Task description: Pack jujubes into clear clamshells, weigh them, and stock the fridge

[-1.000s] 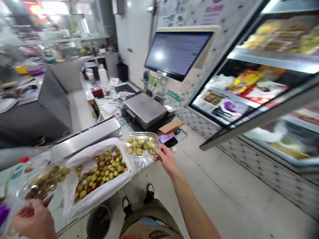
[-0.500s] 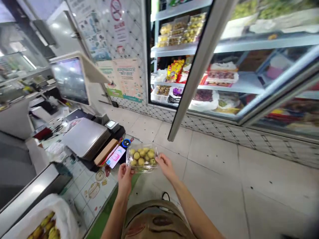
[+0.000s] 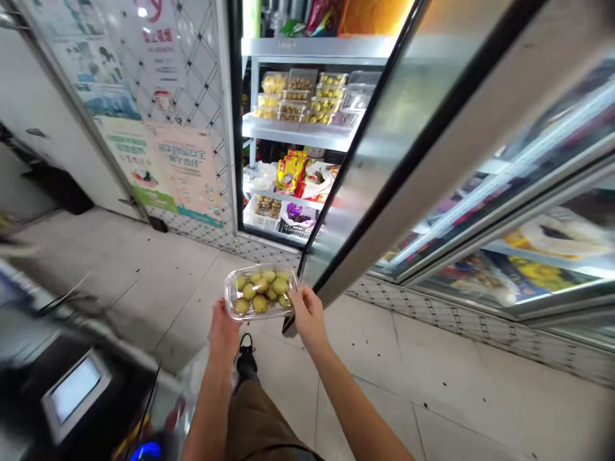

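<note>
A clear plastic box of round yellow-green fruit (image 3: pixel 261 292) is held out in front of me, above the tiled floor. My left hand (image 3: pixel 223 328) grips its left end, with the fingers partly hidden beneath it. At the right end my right hand (image 3: pixel 306 308) pinches the rim, thumb on the top edge. Just beyond the box stands the tall display fridge, whose glass door (image 3: pixel 384 192) is swung open toward me. On a fridge shelf (image 3: pixel 302 133) are several similar clear boxes (image 3: pixel 307 99), stacked.
The open door's metal frame (image 3: pixel 413 198) slants down close to my right hand. At lower left is a counter with a small lit screen (image 3: pixel 75 390), blurred. Posters (image 3: pixel 182 169) cover the wall left of the fridge. Yellow packets (image 3: pixel 291 171) sit on a lower shelf.
My view has turned and I have moved nearer the open fridge, still carrying the box in both hands. The counter has slid to the lower left.
</note>
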Available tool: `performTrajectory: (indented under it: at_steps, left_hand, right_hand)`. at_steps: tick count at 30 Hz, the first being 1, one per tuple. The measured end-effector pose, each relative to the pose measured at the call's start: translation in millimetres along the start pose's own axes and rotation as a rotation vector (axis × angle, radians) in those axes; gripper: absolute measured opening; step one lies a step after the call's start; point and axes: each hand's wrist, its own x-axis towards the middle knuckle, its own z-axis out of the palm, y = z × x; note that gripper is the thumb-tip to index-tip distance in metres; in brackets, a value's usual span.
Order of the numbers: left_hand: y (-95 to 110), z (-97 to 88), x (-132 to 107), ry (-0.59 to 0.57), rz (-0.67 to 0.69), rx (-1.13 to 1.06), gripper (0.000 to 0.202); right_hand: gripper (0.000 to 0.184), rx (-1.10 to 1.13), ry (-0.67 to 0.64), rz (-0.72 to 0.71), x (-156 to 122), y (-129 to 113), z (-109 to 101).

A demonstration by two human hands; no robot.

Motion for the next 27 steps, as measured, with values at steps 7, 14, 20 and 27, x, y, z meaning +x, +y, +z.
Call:
performTrajectory:
  at_steps: [7,14,20,27]
  left_hand:
    - [61,69.6,209,-0.083,0.088,0.112,0.048]
    - [40,185.6,328,-0.189,-0.017,0.257,0.058]
    - [7,284.9,405,-0.459,0.029,0.451,0.058]
    - [-5,417.7,485,-0.667,0.049,0.673,0.049]
  right_hand:
    - [0.046,0.077,-0.026,-0.167,198,-26,91]
    - [0.043,0.198,0.245,-0.173,346,-54,80]
    - [0.039,0.185,0.408,-0.215,445,-71,17]
    - [0.042,0.306,0.613,-0.271,545,-83,-39]
